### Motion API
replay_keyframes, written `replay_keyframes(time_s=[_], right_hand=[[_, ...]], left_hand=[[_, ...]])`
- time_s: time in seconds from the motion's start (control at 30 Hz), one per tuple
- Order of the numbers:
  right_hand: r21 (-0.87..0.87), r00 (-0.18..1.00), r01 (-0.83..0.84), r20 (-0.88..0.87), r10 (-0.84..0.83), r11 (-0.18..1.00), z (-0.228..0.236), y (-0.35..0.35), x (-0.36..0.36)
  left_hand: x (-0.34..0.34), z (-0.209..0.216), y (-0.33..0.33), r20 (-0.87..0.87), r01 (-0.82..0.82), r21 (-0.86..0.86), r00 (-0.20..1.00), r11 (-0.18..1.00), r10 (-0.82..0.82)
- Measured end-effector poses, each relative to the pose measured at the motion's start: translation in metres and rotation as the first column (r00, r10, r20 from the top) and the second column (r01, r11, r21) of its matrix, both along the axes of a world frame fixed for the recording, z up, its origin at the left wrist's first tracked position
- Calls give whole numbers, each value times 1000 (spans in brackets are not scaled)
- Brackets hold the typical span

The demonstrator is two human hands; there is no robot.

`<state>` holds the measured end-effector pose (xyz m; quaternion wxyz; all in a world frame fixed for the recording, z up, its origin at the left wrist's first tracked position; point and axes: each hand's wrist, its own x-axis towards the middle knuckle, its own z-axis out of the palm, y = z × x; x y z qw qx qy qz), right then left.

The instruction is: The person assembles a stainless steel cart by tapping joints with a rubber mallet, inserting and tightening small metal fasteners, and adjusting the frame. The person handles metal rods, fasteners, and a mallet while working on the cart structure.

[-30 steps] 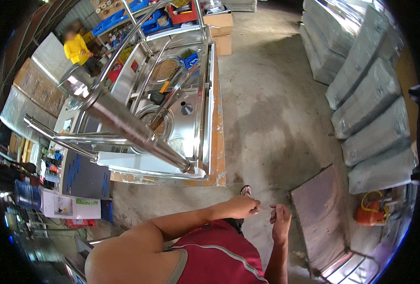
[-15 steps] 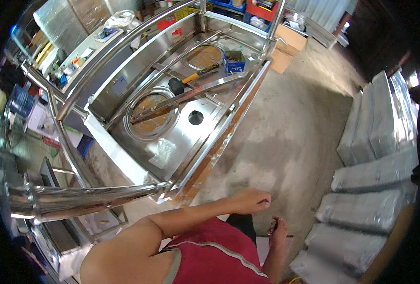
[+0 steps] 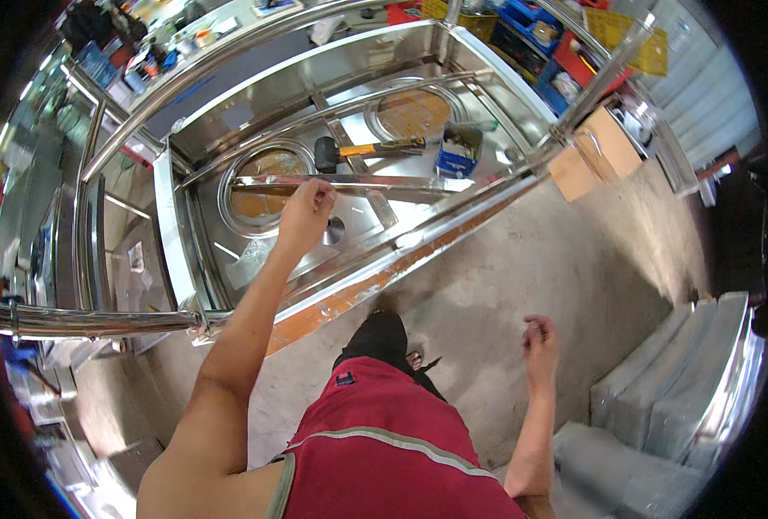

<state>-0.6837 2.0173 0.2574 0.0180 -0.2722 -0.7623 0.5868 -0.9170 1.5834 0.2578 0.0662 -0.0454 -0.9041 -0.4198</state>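
Note:
My left hand [image 3: 302, 216] reaches over the near side of a shallow stainless steel unit [image 3: 362, 212], in front of a long metal strip [image 3: 375, 182]. Its fingers are curled; whatever they may hold is hidden. Just beside its wrist is a dark round cone-shaped piece [image 3: 334, 230] on the steel panel. My right hand [image 3: 540, 348] hangs apart from the unit, over the floor at the right, fingers curled in and slightly blurred. A mallet [image 3: 362, 150] with black head and yellow-black handle lies inside the unit, near a small blue box [image 3: 458, 152] with contents I cannot make out.
Shiny steel tubes [image 3: 107, 322] frame the unit at left and behind. Round openings [image 3: 414, 112] show brown board beneath. Clear plastic film [image 3: 250, 262] lies at the near left. Wrapped grey slabs [image 3: 669, 372] stand at right; a cardboard box [image 3: 596, 156] and coloured bins [image 3: 527, 30] are beyond.
My left hand has moved from in front of my body forward and left over the unit. My right hand has swung up and outward. The view has turned and moved nearer the unit.

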Motion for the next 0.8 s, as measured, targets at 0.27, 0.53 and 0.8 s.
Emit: replay_keyframes(time_s=[0.27,0.53,0.8], right_hand=[[209,979,-106,-147,139,972,64,55,-182],[398,937,-317,-5,348,861,60,53,-343],[583,779,-622,389,492,523,-38,63,-507]], left_hand=[[-128,-108,-22,132,194,-622,981,759,-143],[-165,-161,-15,334,392,-610,915,689,-225],[-132,-108,-8,171,219,-633,975,742,-142]])
